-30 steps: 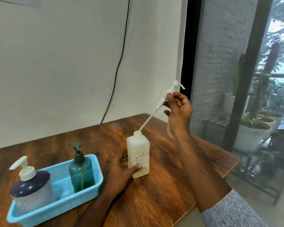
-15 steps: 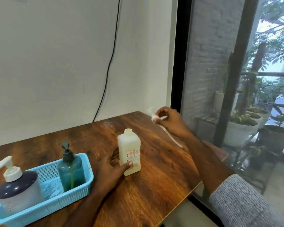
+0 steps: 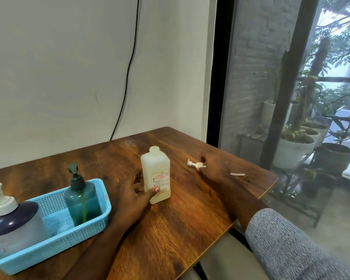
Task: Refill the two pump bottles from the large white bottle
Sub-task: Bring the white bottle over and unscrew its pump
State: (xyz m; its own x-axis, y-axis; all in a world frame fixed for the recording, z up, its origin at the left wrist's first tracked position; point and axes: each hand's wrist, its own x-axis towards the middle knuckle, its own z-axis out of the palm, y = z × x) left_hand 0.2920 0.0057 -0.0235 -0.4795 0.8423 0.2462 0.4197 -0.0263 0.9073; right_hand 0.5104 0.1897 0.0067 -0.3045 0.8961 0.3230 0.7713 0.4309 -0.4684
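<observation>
Wood-grain brown tabletop [image 3: 182, 219] is seen bearing a large white rectangular plastic bottle [image 3: 155, 174], upright and uncapped, gripped low on its side by the left hand [image 3: 133, 196], thumb across the label. A white pump head with its long dip tube [image 3: 196, 164] is laid flat on the table to the right, under the right hand [image 3: 214, 168], which is lowered over it; whether the fingers are closed on it cannot be told. A teal pump bottle [image 3: 81, 197] and a clear round pump bottle with a dark top [image 3: 14, 223] are kept in a light-blue plastic mesh basket [image 3: 73, 237] at the left.
</observation>
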